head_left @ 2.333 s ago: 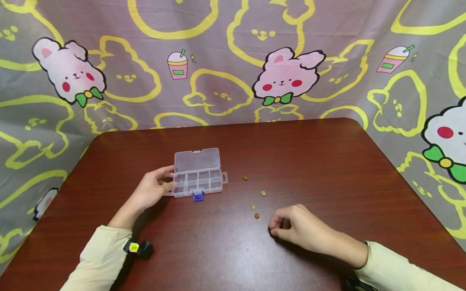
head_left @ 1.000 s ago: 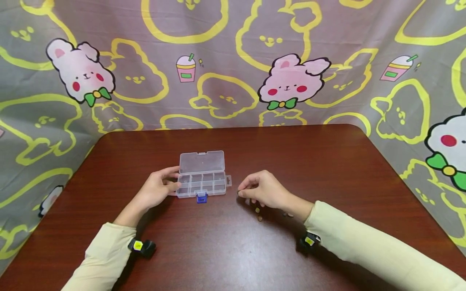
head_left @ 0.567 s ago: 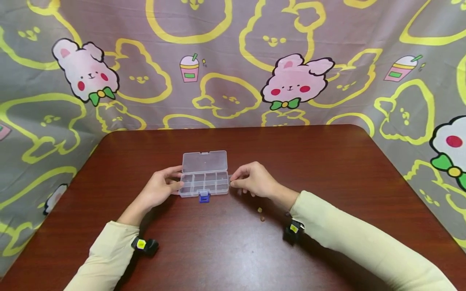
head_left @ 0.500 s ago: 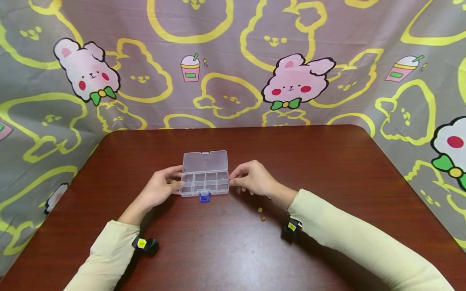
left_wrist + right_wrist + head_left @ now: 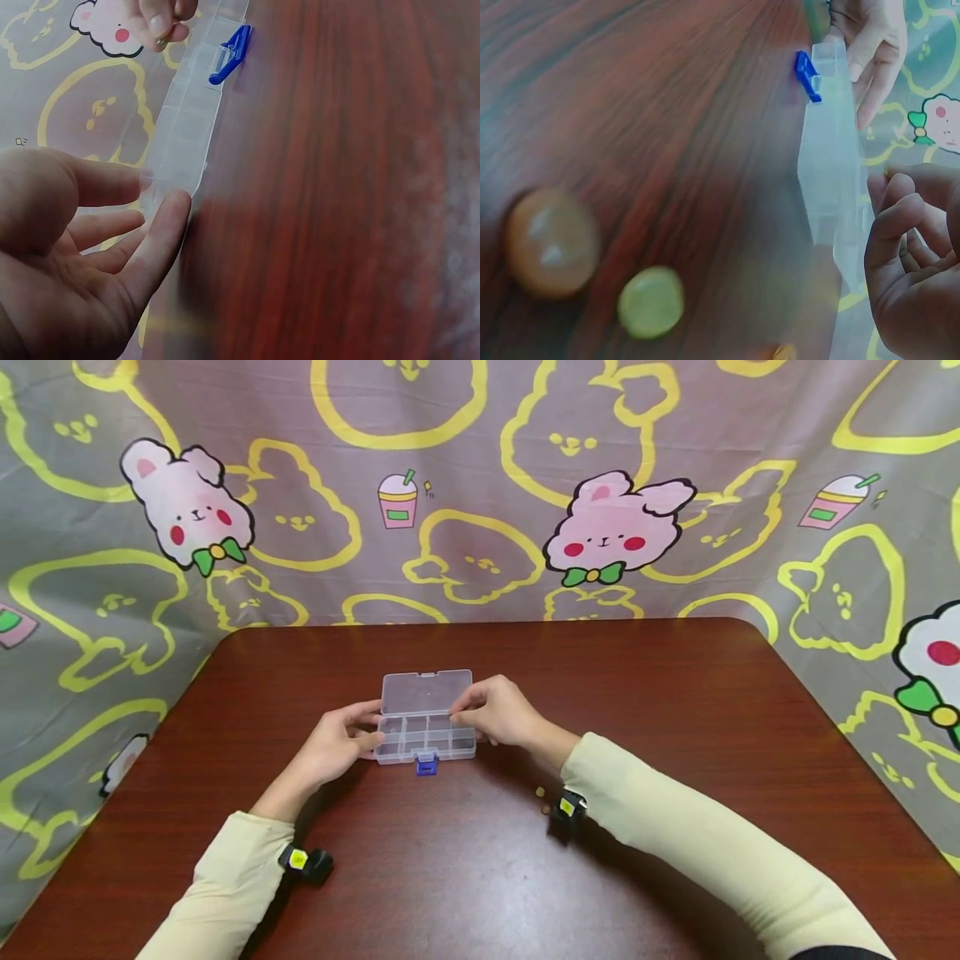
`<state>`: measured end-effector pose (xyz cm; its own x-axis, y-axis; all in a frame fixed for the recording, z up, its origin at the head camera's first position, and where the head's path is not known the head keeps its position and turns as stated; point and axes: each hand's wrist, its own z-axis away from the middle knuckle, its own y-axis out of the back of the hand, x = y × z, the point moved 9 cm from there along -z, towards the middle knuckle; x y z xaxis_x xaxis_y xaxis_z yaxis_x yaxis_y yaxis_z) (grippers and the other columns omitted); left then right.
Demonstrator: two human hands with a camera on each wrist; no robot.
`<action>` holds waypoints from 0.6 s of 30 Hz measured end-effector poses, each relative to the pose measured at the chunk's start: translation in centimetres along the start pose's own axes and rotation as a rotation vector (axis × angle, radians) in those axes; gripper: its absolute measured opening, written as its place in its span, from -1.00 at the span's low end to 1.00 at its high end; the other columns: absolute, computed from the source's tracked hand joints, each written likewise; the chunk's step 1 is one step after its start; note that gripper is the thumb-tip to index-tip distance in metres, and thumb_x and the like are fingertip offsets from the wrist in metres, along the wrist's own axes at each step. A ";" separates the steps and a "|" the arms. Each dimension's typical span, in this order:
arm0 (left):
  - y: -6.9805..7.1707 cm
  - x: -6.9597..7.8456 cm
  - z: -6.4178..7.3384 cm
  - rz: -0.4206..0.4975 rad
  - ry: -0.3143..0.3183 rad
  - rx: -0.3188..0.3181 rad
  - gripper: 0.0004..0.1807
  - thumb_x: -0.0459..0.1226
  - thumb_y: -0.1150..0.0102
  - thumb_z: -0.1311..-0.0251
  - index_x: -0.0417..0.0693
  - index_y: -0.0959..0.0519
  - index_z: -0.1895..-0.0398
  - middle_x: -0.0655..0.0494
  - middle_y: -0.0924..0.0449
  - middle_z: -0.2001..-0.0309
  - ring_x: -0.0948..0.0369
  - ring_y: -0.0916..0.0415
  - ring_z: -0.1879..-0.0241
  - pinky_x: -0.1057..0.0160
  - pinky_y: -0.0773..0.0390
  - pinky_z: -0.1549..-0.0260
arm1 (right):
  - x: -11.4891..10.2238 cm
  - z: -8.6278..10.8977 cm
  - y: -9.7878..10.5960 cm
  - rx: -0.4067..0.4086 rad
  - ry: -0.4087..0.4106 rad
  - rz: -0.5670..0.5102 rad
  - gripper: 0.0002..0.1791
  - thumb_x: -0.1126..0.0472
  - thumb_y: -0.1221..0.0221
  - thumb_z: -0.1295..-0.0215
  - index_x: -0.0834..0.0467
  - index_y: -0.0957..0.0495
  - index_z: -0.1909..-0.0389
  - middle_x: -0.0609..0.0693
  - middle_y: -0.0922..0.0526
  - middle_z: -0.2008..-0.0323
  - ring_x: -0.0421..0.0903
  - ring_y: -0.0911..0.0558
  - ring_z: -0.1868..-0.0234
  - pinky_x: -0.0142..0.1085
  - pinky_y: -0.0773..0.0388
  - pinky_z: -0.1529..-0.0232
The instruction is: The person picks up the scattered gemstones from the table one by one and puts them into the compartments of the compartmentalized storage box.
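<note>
A clear plastic compartment box (image 5: 457, 753) lies on the table, its lid (image 5: 420, 693) tilted back and a blue latch (image 5: 427, 766) at the front. My left hand (image 5: 341, 745) grips the box's left end between thumb and fingers. Over the right-hand compartments, my right hand (image 5: 498, 714) pinches a small, yellowish, bead-like piece (image 5: 887, 172) between thumb and fingertip; most of it is hidden by the fingers. On the table, the right wrist view shows a glossy brown bead (image 5: 553, 242), a yellow-green bead (image 5: 651, 302) and part of an orange one (image 5: 784, 352).
The dark red-brown wooden table (image 5: 420, 868) ends at a patterned cloth (image 5: 315, 485) that hangs behind and at both sides. A black wrist camera (image 5: 567, 808) on the right arm overlaps the loose beads in the head view.
My right hand has come from the table's right side, left and away from me, to over the box, with a small piece in its fingers. The left hand keeps its grip on the box.
</note>
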<state>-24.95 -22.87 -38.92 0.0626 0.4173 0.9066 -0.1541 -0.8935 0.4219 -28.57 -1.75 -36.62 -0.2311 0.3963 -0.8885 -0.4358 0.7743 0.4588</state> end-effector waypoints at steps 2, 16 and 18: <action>0.0 0.0 0.0 0.008 -0.002 -0.002 -0.40 -0.55 -0.16 -0.28 -0.44 -0.30 -0.39 -0.44 -0.50 -0.13 0.03 -0.61 0.24 0.21 -0.73 0.34 | -0.3 -0.3 -0.3 -0.003 0.001 0.003 -0.95 0.31 -0.37 -0.23 0.21 -0.75 0.32 0.17 -0.56 0.68 -0.20 -0.39 0.79 -0.40 -0.34 0.80; -0.1 0.1 0.1 0.022 -0.023 -0.011 -0.40 -0.56 -0.14 -0.28 -0.48 -0.28 -0.39 -0.47 -0.49 -0.12 0.04 -0.63 0.28 0.17 -0.73 0.35 | -1.7 -2.2 -2.7 -0.004 0.001 0.050 -0.95 0.29 -0.38 -0.22 0.18 -0.77 0.32 -0.02 -0.51 0.74 -0.22 -0.38 0.79 -0.41 -0.36 0.80; -0.1 0.2 0.0 0.030 -0.026 -0.015 -0.40 -0.57 -0.13 -0.27 -0.49 -0.27 -0.39 -0.49 -0.49 -0.12 0.03 -0.64 0.27 0.16 -0.73 0.34 | -2.0 -2.4 -3.0 -0.005 0.005 0.056 -0.94 0.28 -0.38 -0.23 0.17 -0.77 0.31 -0.03 -0.51 0.74 -0.23 -0.37 0.80 -0.42 -0.36 0.80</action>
<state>-24.88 -22.74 -38.81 0.0835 0.3860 0.9187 -0.1710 -0.9027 0.3948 -28.87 -6.04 -36.17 -0.2593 0.4366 -0.8615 -0.4268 0.7483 0.5078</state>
